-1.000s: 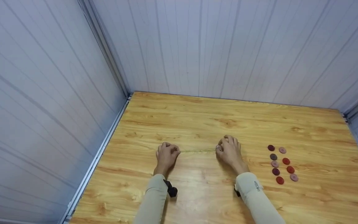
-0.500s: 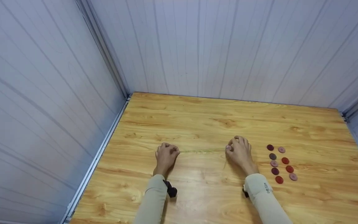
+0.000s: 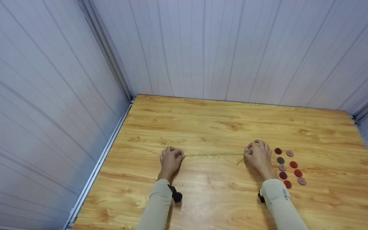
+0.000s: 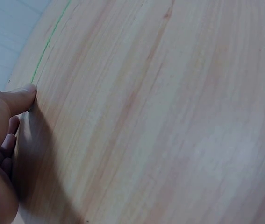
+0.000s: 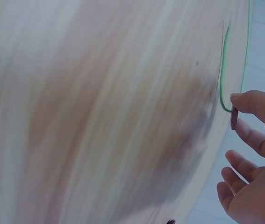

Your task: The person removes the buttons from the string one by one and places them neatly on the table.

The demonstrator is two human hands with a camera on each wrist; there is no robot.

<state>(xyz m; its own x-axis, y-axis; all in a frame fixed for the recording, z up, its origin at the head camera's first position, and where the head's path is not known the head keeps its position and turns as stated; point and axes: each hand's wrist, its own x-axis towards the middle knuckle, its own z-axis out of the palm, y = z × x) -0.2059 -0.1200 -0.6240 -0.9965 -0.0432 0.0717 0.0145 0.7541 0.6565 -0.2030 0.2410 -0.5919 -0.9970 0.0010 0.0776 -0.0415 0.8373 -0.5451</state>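
A thin green string (image 3: pixel 214 154) runs nearly straight across the table between the two hands. My left hand (image 3: pixel 171 159) pinches one end of it between thumb and forefinger, as the left wrist view shows. Over on the right, my right hand (image 3: pixel 259 156) pinches a small button (image 5: pixel 234 119), seen edge-on in the right wrist view. The string meets the button there, and a short tail of string (image 5: pixel 223 70) curves away from it. Whether the string passes through a hole is hidden by the thumb. The other fingers of the right hand are loosely bent.
Several loose buttons lie in two rough columns just right of the right hand: dark red (image 3: pixel 283 175), pink (image 3: pixel 302 181), grey (image 3: pixel 280 160) and red (image 3: pixel 298 173). Pale panel walls (image 3: pixel 203 51) border the wooden table (image 3: pixel 209 121) at the back and sides.
My right hand has slid to the right with the button, toward the loose buttons. The string between the hands is longer, and a short tail now shows beside the right hand. The left hand stays put.
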